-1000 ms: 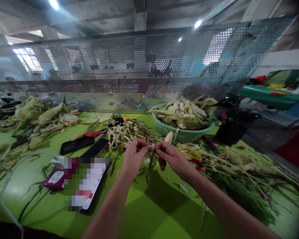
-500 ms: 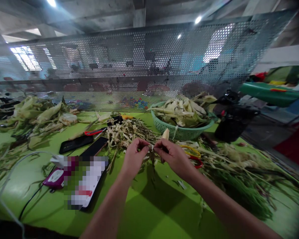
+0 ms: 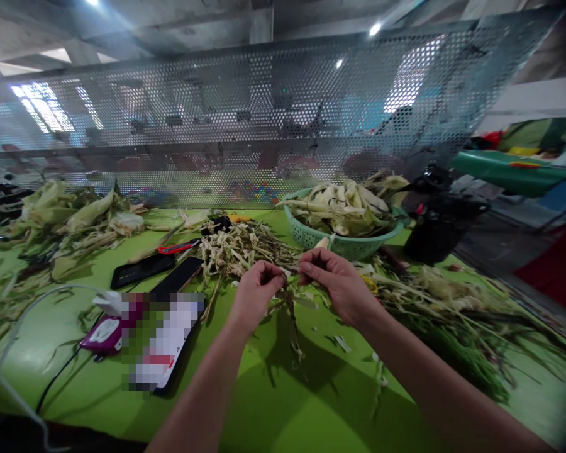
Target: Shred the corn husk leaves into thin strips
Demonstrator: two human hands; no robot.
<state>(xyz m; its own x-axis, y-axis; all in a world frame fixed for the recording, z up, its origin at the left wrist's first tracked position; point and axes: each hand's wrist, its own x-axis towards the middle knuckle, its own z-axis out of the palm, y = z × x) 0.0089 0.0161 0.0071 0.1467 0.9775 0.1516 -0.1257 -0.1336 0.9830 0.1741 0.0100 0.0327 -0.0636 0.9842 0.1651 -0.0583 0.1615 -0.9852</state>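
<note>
My left hand (image 3: pixel 257 292) is closed in a pinch on a small bunch of thin dried husk strips (image 3: pixel 293 324), whose ends dangle over the green table. To its right, my right hand (image 3: pixel 337 280) is also closed, a short gap away. A pale, pointed piece of corn husk (image 3: pixel 322 242) sticks up behind its fingers and seems gripped in them; the thumb and fingertip meet near the bunch. Just beyond both hands lies a heap of small knotted husk pieces (image 3: pixel 236 248). A green basket (image 3: pixel 306 238) full of pale husks stands behind my right hand.
Scissors with a yellow handle (image 3: pixel 370 284) are partly hidden by my right hand. Stalks and green fibres (image 3: pixel 453 352) lie right. Left are phones (image 3: pixel 177 280), a red-handled cutter (image 3: pixel 174 249), a purple power strip (image 3: pixel 101 336) with cables, and more husks (image 3: pixel 75 214). A perforated metal screen (image 3: pixel 207 126) stands behind.
My right hand has drawn away to the right from my left hand, opening a gap, and the pale husk piece has shifted with it. My left hand stays nearly in place with the dangling strips.
</note>
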